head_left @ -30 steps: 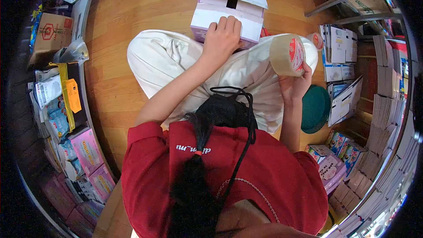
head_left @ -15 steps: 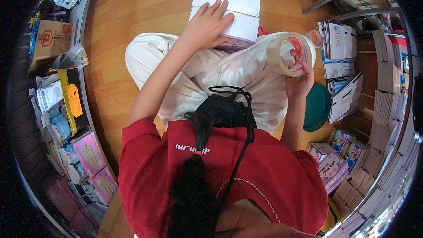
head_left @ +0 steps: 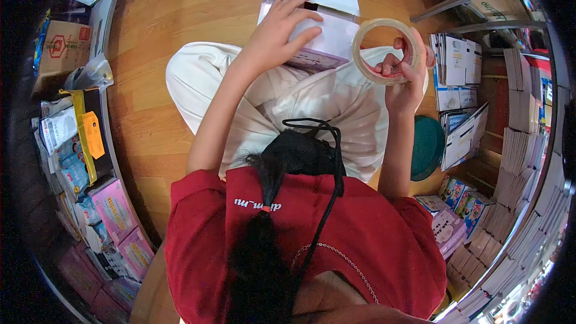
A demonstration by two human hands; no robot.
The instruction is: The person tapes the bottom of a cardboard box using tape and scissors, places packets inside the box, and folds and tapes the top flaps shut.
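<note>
Two items at the hands: carton (head_left: 336,29) and tape roll (head_left: 363,63). First, lies under left hand (head_left: 277,35), at the front of crossed legs (head_left: 201,78), with wooden floor (head_left: 180,12) beyond. Shows white flaps on top, a dark gap between them, and a purple near side. Second, sits in right hand (head_left: 405,78), over the right leg, at the carton's right edge in view; cannot tell whether touching it.

On left side: reaches forward and inward from short red sleeve (head_left: 195,183), back of hand up. On right side: extends almost straight forward, ring opening tilted toward the camera.

Left grasp state: spread, holding nothing, with fingertips at the far flap. Right grasp state: closed around the ring wall, with fingers through the core.
</note>
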